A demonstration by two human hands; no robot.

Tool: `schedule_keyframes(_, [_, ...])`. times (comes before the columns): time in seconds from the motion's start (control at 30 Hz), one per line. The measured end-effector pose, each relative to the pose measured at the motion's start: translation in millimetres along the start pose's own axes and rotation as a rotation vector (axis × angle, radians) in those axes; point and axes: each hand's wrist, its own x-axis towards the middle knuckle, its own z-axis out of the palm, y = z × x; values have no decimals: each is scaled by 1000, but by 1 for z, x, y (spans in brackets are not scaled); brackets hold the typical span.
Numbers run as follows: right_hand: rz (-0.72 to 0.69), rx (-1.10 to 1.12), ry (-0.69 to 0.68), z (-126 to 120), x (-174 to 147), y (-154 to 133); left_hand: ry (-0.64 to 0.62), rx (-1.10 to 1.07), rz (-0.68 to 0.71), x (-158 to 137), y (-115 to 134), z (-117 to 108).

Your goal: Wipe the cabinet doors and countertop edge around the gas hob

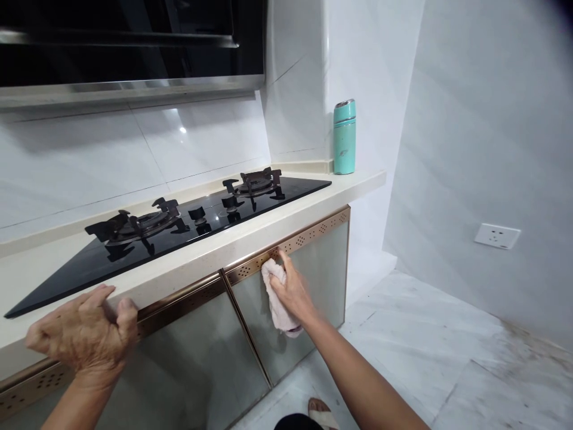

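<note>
My right hand (292,289) is closed around a pale pink cloth (278,304), which hangs folded below the fingers. It presses against the perforated bronze-coloured trim (308,237) along the top of a glass cabinet door (322,269). One finger reaches up onto the trim's dotted holes. Farther left, my left hand (87,331) leans on the front edge of the cream countertop (179,269), its fingers lying on top and its thumb apart, with no object held. Just behind that hand is the near corner of a black glass gas stove (71,280).
Two burners with pan supports (143,226) and a pair of knobs (197,215) top the stove. A turquoise flask (344,137) stands upright at the counter's right end. Overhead hangs a dark range hood (134,48). A socket (498,236) sits on the right wall, above marbled floor tiles (416,340).
</note>
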Motion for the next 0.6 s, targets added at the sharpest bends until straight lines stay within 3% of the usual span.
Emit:
schedule_keyframes(0.13, [-57, 20, -43, 3, -7, 0, 11, -18, 9, -1, -2, 2])
schedule_keyframes(0.2, [-14, 101, -18, -1, -7, 5, 18, -22, 20, -1, -3, 2])
schedule_keyframes(0.33, [93, 191, 174, -19, 8, 22, 33, 8, 48, -3, -4, 2])
schedule_keyframes(0.47, [39, 80, 446, -34, 36, 35, 27, 12, 23, -3, -2, 2])
schedule_keyframes(0.6, [4, 57, 587, -20, 52, 24, -4, 19, -25, 0, 3, 0])
